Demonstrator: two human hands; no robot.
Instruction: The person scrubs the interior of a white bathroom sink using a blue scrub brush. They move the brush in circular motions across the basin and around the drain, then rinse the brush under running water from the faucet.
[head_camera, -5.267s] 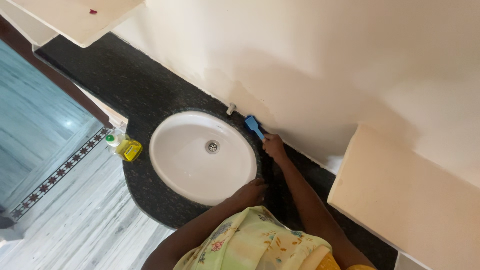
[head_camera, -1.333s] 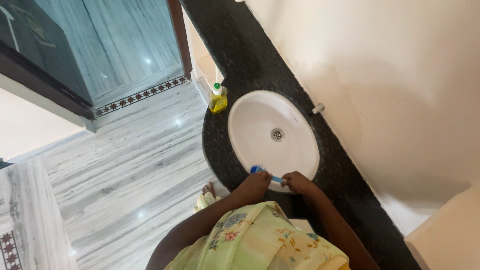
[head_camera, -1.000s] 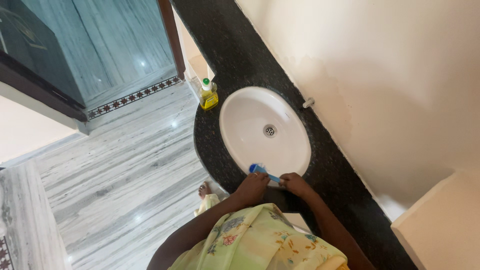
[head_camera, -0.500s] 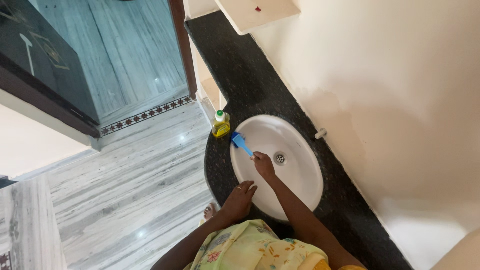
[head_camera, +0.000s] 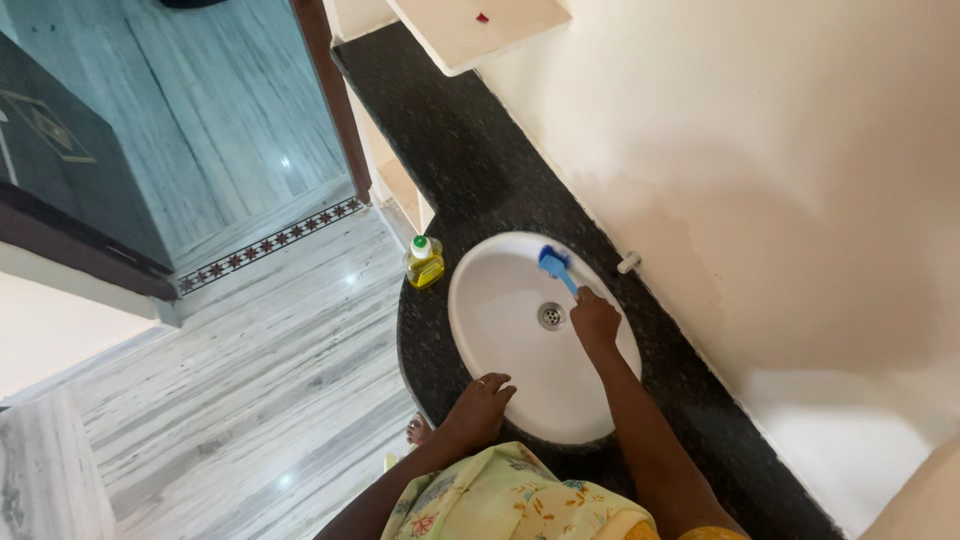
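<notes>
A white oval sink (head_camera: 500, 340) is set in a dark speckled stone counter (head_camera: 460, 170). My right hand (head_camera: 596, 320) reaches over the basin next to the drain (head_camera: 551, 316) and grips a blue brush (head_camera: 556, 266). The brush head rests against the far inner wall of the basin. My left hand (head_camera: 478, 408) lies flat on the near counter edge by the sink's rim, fingers spread, holding nothing.
A yellow liquid bottle with a green and white cap (head_camera: 424, 262) stands on the counter left of the sink. A small tap stub (head_camera: 629, 263) pokes out near the cream wall. A cream shelf (head_camera: 470, 30) hangs above the counter's far end. Grey marble floor (head_camera: 220, 380) lies left.
My right hand has swept the blue brush from the basin's left rim near the bottle across to the far side by the tap. Earlier both hands were at the near rim.
</notes>
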